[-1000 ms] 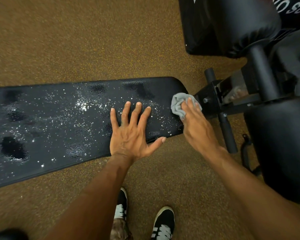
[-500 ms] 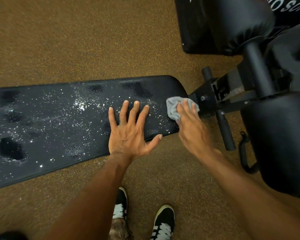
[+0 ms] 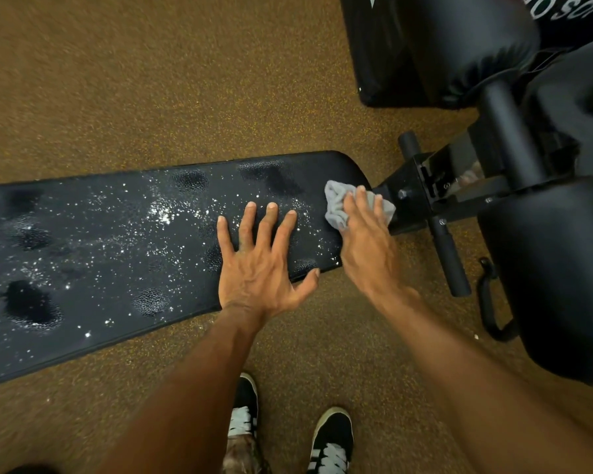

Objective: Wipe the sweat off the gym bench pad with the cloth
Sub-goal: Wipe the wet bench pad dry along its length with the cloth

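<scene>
Grey cloth (image 3: 336, 207), half under right hand (image 3: 367, 251)

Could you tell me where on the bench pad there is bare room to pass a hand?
Free: the droplet-covered bench pad from the left hand leftward to the picture's edge. Crowded: the pad's right end, where the right hand presses the cloth.

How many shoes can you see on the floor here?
2. One black shoe with white laces stands near the bottom edge, partly behind the left forearm; the second black shoe stands just right of it on the brown speckled floor.
</scene>
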### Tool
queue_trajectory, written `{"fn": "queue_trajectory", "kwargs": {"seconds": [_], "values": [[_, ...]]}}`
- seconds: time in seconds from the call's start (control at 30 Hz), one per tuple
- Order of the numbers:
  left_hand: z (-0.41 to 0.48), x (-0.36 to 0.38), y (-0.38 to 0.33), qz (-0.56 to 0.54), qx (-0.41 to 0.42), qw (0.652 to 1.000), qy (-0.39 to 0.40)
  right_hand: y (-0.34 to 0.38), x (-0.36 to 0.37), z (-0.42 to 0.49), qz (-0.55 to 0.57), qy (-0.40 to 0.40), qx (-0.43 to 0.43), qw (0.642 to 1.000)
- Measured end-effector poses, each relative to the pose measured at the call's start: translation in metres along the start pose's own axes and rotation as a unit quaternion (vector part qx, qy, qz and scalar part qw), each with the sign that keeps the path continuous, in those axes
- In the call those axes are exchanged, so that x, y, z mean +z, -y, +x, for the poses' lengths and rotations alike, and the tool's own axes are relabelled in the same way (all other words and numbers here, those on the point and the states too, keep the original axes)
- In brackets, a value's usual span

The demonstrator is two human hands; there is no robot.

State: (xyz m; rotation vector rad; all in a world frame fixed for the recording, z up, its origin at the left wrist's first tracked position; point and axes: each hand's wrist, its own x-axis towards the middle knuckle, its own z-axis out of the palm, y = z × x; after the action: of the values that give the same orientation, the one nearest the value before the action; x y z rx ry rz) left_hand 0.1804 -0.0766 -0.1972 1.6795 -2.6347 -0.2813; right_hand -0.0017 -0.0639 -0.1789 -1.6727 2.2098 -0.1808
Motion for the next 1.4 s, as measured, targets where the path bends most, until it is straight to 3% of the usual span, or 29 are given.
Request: {"fn": "queue_trajectory", "kwargs": {"seconds": [0.2,0.4,0.5,0.63,0.83,1.03,1.1,1.27,1.4], "values": [[0.0,-0.001,0.0,-0.006,-0.001,1.0,0.006,-0.017,0.006,-0.048,-0.02,0.025,-0.143,0.989],[-0.001,-0.001,-0.001,0.002,-0.003,1.0,0.007,-0.009,0.0,-0.019,-0.004,0.003,-0.017,1.0],[0.0,-0.001,-0.001,-0.001,-0.003,1.0,0.006,0.01,0.012,-0.024,0.0,0.005,-0.064,0.998],[-0.001,-0.002,0.0,-0.005,0.0,1.0,0.004,-0.018,0.01,-0.064,-0.011,0.027,-0.147,0.989],[-0.001,-0.001,-0.001,-0.003,0.001,1.0,0.005,-0.011,0.005,-0.035,-0.006,-0.006,0.002,1.0],[-0.001,-0.001,0.003,-0.022,0.01,1.0,0.003,-0.009,0.021,-0.075,0.005,0.022,-0.153,0.988],[-0.001,-0.001,0.003,-0.021,0.011,1.0,0.006,-0.026,0.015,-0.081,-0.002,0.024,-0.139,0.99],[-0.002,-0.001,0.002,-0.012,0.009,1.0,0.005,-0.019,0.006,-0.042,0.03,-0.018,0.014,0.999],[-0.002,-0.001,0.002,-0.017,0.009,1.0,0.002,0.001,0.025,-0.061,0.018,-0.015,-0.098,0.995]]}}
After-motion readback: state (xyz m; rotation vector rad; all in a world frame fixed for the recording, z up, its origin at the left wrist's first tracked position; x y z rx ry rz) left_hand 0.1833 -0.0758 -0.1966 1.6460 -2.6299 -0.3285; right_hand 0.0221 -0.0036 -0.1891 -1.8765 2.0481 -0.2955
